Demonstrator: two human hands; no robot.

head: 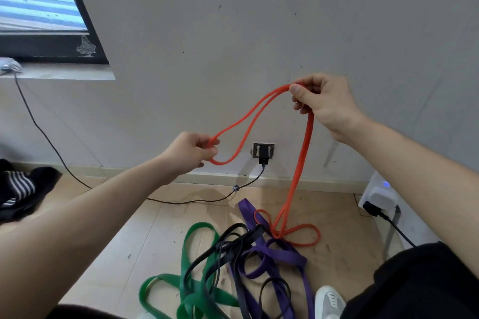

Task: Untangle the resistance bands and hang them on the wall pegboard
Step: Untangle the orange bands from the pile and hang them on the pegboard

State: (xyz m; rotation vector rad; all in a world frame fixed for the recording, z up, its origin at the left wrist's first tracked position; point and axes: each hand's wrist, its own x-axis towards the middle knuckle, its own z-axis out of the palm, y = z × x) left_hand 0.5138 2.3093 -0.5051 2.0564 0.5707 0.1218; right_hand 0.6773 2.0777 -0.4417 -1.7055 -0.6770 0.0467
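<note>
A thin orange resistance band is lifted in front of the grey wall. My right hand pinches its top between thumb and fingers. My left hand, lower and to the left, grips a loop of the same band. Two orange strands sag between the hands, and a doubled strand drops from my right hand to the floor, ending in loops beside the pile. On the wooden floor lie a green band, a black band and a purple band, crossing over one another. No pegboard is in view.
A wall socket with a black charger sits behind the band, its cable running along the floor. A white power strip stands at right. Dark clothing lies at left. My white shoe is by the pile.
</note>
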